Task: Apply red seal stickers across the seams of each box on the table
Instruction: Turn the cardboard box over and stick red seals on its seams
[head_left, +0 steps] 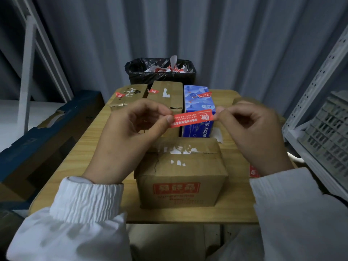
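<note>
Both hands hold one red seal sticker (193, 118) stretched between them above the table (84, 147). The left hand (131, 132) pinches its left end between thumb and forefinger. The right hand (252, 134) pinches its right end the same way, with the other fingers curled. The sticker hangs in the air beyond the far edge of the nearest cardboard box (180, 172) and in front of the blue box (197, 110). It carries white printed characters and an emblem near its right end, all too blurred to read.

Four boxes stand on the table — three of brown cardboard and one blue. The nearest cardboard box has a red panel with large characters on its front face and smaller lines beneath, none legible. White torn scraps lie along its top seam. The blue box shows "sepe" on its front and "ED" higher up. The left cardboard box (129, 96) and the middle cardboard box (165, 97) stand beside it in the far row.

Each far box bears one red strip — the left strip (120, 95), the middle strip (153, 91) and the blue-box strip (205, 95). Another red piece (254, 171) lies by the right wrist, partly hidden by the white sleeve (293, 213).

Behind the table, a bin (160, 72) lined with a black bag holds white and red paper scraps.
</note>
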